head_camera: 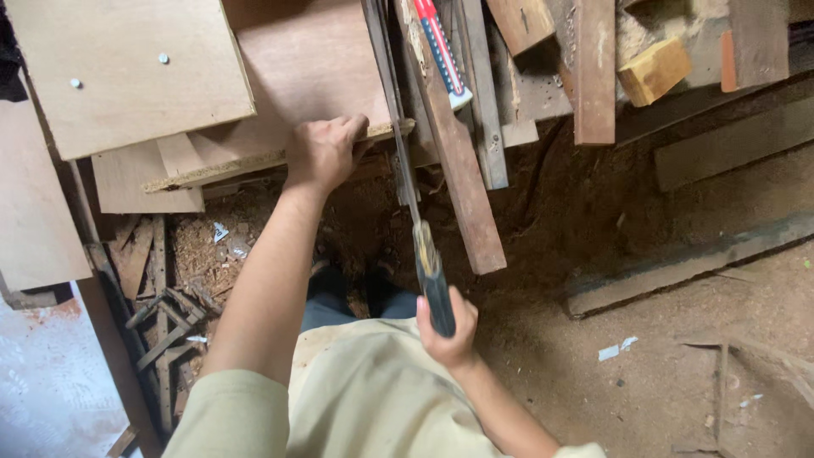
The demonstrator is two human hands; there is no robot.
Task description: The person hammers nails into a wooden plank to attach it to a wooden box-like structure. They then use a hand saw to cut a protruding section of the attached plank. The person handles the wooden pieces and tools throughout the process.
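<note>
My left hand (pixel 324 151) grips the front edge of a brown plywood board (pixel 297 68), fingers curled over its chipped edge. My right hand (pixel 445 332) is closed around the dark handle of a hand saw (pixel 405 161). The saw's thin blade runs up and away from me, lying along the right end of that board, right beside my left hand. Below my arms I see my beige shirt and dark trousers.
A lighter panel with two screws (pixel 127 68) overlaps the board at left. Wooden planks (pixel 458 170), a yellow block (pixel 653 69) and a red-and-blue tool (pixel 443 47) lie at the back. Scrap strips (pixel 165 326) and sawdust cover the dirt floor.
</note>
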